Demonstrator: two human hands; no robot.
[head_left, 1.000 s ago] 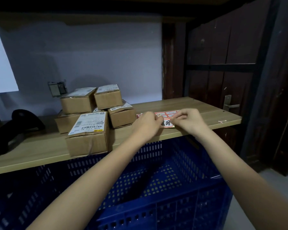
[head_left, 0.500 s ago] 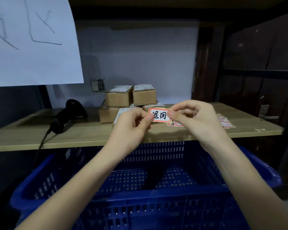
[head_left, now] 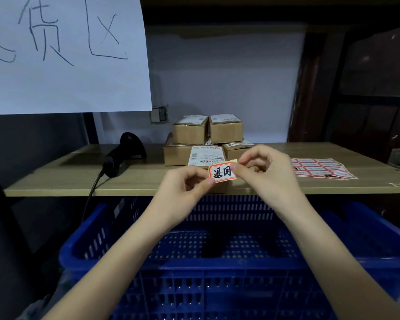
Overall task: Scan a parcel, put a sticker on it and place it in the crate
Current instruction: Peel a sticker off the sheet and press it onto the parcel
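Observation:
A small white sticker [head_left: 222, 173] with a red border and black handwriting is pinched between both hands above the shelf's front edge. My left hand [head_left: 185, 188] grips its lower left corner, while my right hand [head_left: 266, 174] holds its right end. Just behind the sticker stands a cardboard parcel [head_left: 206, 157] with a white barcode label, its lower part hidden by my hands. Further back, several more parcels [head_left: 207, 131] are stacked. A blue perforated crate [head_left: 217, 273] sits below the shelf, nothing visible inside it.
A black handheld scanner [head_left: 123, 155] with a cable lies on the wooden shelf [head_left: 62, 179] to the left. A sheet of red-bordered stickers [head_left: 319, 168] lies at the right. A white handwritten paper sign [head_left: 65, 54] hangs upper left. Dark wooden door at right.
Both hands lifted a sticker from the sheet on the shelf and brought it up in front of the labelled parcel. The view swung left, showing the sign and scanner.

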